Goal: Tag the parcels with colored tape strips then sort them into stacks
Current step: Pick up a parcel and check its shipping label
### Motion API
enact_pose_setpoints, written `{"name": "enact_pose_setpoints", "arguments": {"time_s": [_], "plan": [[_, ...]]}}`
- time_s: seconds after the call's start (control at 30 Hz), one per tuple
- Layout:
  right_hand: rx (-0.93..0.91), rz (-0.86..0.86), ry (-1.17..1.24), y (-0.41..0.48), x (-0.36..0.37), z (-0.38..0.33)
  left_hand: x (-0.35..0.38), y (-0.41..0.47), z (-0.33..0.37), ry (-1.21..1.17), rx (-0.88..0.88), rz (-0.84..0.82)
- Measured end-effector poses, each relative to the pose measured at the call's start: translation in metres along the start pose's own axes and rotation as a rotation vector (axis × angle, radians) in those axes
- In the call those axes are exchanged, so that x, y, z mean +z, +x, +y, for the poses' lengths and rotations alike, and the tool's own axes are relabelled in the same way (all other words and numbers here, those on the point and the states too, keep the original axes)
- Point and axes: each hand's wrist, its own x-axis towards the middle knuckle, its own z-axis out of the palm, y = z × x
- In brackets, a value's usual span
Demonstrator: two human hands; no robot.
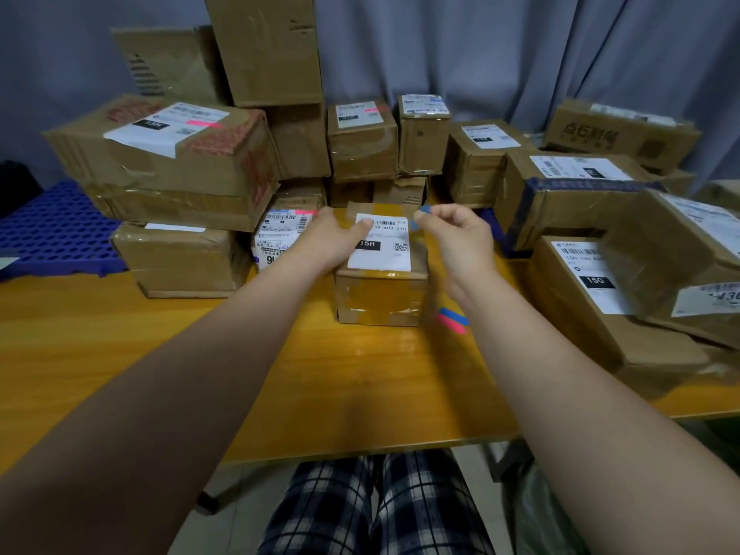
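A small cardboard parcel (380,290) with a white "15H" label stands on the yellow table (160,354) in front of me. My left hand (334,238) rests on its top left, the thumb lying across the label near the barcode. My right hand (456,230) hovers at the parcel's upper right corner and pinches a short blue tape strip (423,212) between thumb and forefinger. Blue and pink tape strips (452,320) are stuck to the table just right of the parcel.
Parcels tagged with pink tape (160,154) are stacked at the left and back. Untagged parcels (580,194) crowd the right side. A blue plastic pallet (56,230) lies at far left. A grey curtain hangs behind. My legs show under the table's near edge.
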Motion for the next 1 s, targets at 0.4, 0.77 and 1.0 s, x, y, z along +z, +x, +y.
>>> {"name": "enact_pose_setpoints", "arguments": {"time_s": [0.4,0.77,1.0], "plan": [[0.386,0.011,0.517,0.001,-0.001,0.008,0.017,-0.015,-0.009,-0.416,0.109,0.080],[0.048,-0.024,0.200,-0.022,-0.013,0.005,0.028,-0.034,-0.018,-0.462,0.179,0.178],[0.110,-0.011,0.295,-0.033,-0.009,-0.002,0.032,-0.046,-0.015,-0.553,0.205,0.191]]}}
